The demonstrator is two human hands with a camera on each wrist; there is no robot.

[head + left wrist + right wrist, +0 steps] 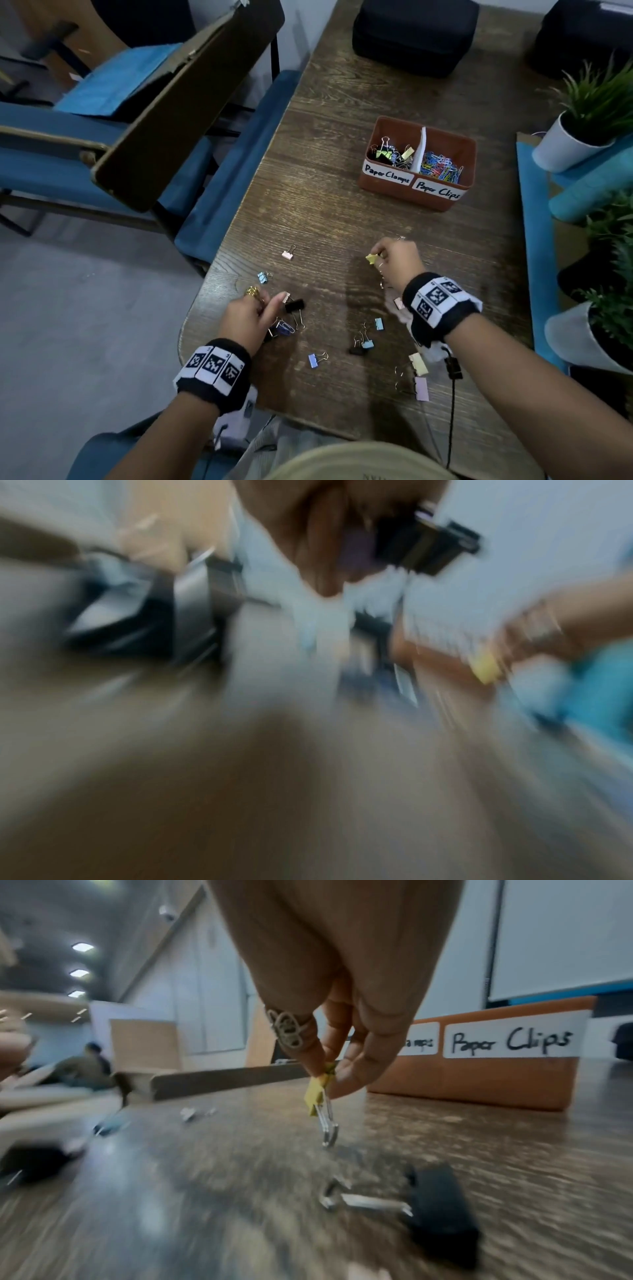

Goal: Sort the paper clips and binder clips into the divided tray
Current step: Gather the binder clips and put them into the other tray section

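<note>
The right hand (329, 993) pinched a small yellow binder clip (316, 1093) between thumb and fingertips, its folded metal body hanging just above the table (342, 102) with the wire handles pointing down; a chunky ring sat on one finger. The left hand (246, 315) was curled, fingertips closed on a black binder clip (294, 305); the left wrist view was too blurred to show more than a dark clip at the fingers. Both wrists wore black bands with printed square markers.

Between the two hands and nearer the person lay loose binder clips on the dark, grained wood: pale blue ones (368, 344), a lilac-blue one (313, 360), and beside the right forearm a cream one (418, 364) and a pink one (422, 389). Beyond the left hand lay a small blue clip (263, 277) and a pink clip (287, 254).

Well beyond the right hand stood the divided tray (445, 198), a rectangular terracotta-coloured box split by a white partition. Its left compartment, labelled "Paper Clamps", held binder clips; the right one, labelled "Paper Clips", held a tangle of coloured wire paper clips (440, 168).
</note>
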